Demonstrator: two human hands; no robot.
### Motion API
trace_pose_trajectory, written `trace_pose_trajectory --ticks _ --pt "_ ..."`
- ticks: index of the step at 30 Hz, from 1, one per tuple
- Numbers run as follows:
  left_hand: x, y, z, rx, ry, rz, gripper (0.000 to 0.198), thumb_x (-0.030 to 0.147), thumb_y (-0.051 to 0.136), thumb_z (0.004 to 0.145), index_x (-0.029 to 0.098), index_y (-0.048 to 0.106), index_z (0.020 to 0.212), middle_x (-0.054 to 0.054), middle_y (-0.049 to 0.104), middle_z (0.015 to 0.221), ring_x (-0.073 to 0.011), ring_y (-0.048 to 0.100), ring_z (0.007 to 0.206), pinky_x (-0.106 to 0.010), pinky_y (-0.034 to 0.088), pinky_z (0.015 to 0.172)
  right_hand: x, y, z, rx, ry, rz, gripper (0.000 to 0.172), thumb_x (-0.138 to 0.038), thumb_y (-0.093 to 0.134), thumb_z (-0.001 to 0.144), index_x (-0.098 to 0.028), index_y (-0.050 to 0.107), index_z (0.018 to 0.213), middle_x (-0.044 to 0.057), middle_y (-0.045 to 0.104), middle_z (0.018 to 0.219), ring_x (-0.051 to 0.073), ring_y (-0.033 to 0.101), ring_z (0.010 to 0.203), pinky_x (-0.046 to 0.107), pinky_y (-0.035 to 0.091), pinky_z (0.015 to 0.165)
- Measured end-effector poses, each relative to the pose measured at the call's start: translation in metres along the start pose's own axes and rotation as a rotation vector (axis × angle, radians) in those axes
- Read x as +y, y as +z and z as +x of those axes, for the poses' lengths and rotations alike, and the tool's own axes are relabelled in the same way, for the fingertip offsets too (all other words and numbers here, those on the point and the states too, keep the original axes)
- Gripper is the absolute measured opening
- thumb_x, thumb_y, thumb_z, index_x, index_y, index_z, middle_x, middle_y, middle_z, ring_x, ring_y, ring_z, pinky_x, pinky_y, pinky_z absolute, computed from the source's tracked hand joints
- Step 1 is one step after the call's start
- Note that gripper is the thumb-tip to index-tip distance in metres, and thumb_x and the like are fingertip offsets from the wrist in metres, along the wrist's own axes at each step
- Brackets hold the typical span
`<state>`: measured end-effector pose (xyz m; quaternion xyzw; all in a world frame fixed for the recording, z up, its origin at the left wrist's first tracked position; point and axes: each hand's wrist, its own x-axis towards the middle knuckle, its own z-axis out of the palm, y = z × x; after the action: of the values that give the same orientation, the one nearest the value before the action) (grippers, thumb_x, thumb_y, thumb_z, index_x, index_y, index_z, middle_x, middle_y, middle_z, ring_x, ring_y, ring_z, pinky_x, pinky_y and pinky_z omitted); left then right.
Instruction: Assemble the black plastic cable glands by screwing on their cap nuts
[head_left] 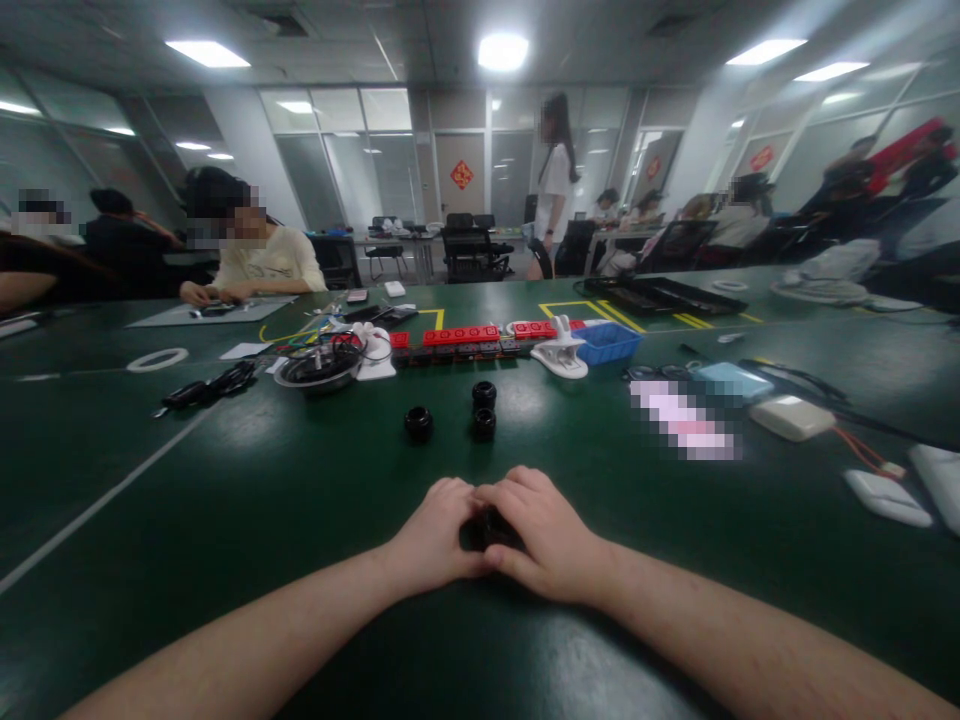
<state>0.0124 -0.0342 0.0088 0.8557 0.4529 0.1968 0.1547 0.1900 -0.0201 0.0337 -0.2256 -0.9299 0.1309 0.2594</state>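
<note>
My left hand (441, 532) and my right hand (546, 532) meet low in the middle of the view, their fingers closed around a black glossy piece (495, 526). Fingers cover most of this piece, so its exact kind cannot be made out. Just beyond my hands, three short black cylindrical pieces stand on the green table (315, 500): a left one (418, 423), a rear one (484, 394) and a front one (484, 425). The rear and front ones stand close together, apart from the left one.
Farther back lie red and black block strips (461, 337), a blue basket (611, 343), a white clip stand (561, 355) and a bowl of cables (319, 368). A black cable bundle (210, 385) is at left; a white box (791, 417) with wires sits right. A person (262, 250) works across the table.
</note>
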Motion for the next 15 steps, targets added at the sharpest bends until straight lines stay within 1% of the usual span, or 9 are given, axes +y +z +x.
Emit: trace_pose_trajectory --ticks 3,7,10,13,15 --pt "0.0 0.0004 0.0 -0.009 -0.007 -0.013 0.034 0.047 0.063 0.066 0.018 0.055 0.081 -0.001 0.054 0.078 -0.0183 0.048 0.076 -0.033 0.037 0.073 0.0003 -0.0009 0.0005 -0.007 -0.014 0.015 0.057 -0.059 0.024 0.084 -0.012 0.051 0.103 0.011 0.056 0.087 0.022 0.042 0.078 0.039 0.035 0.074" --pt "-0.0025 0.0015 -0.0002 -0.031 -0.026 -0.027 0.039 0.051 0.065 0.063 0.018 0.057 0.082 -0.001 0.054 0.079 -0.0191 0.048 0.077 -0.033 0.037 0.074 -0.0007 -0.0023 0.0006 -0.019 -0.026 0.027 0.049 -0.052 0.038 0.082 -0.012 0.049 0.107 0.01 0.056 0.089 0.022 0.043 0.079 0.038 0.035 0.074" --pt "-0.0038 0.0019 -0.0002 -0.044 -0.049 -0.033 0.043 0.054 0.067 0.059 0.018 0.057 0.082 -0.001 0.053 0.079 -0.0191 0.047 0.077 -0.033 0.037 0.073 -0.0024 -0.0032 0.0009 -0.058 -0.026 0.029 0.044 -0.045 0.048 0.078 -0.013 0.048 0.109 0.009 0.056 0.089 0.021 0.044 0.079 0.037 0.035 0.075" --pt "-0.0023 0.0009 -0.0001 -0.039 -0.068 -0.029 0.039 0.048 0.068 0.06 0.018 0.057 0.081 -0.001 0.053 0.079 -0.0186 0.046 0.077 -0.032 0.037 0.073 -0.0035 -0.0041 0.0015 -0.084 -0.028 0.046 0.038 -0.032 0.052 0.074 -0.014 0.048 0.107 0.007 0.055 0.091 0.021 0.043 0.082 0.037 0.035 0.076" --pt "0.0002 -0.0006 0.0001 -0.032 -0.08 -0.036 0.034 0.042 0.068 0.061 0.018 0.056 0.082 0.0 0.053 0.08 -0.0184 0.046 0.077 -0.031 0.037 0.072 -0.0034 -0.0045 0.0016 -0.085 -0.021 0.066 0.034 -0.024 0.049 0.073 -0.015 0.048 0.105 0.007 0.055 0.093 0.021 0.043 0.083 0.037 0.035 0.077"
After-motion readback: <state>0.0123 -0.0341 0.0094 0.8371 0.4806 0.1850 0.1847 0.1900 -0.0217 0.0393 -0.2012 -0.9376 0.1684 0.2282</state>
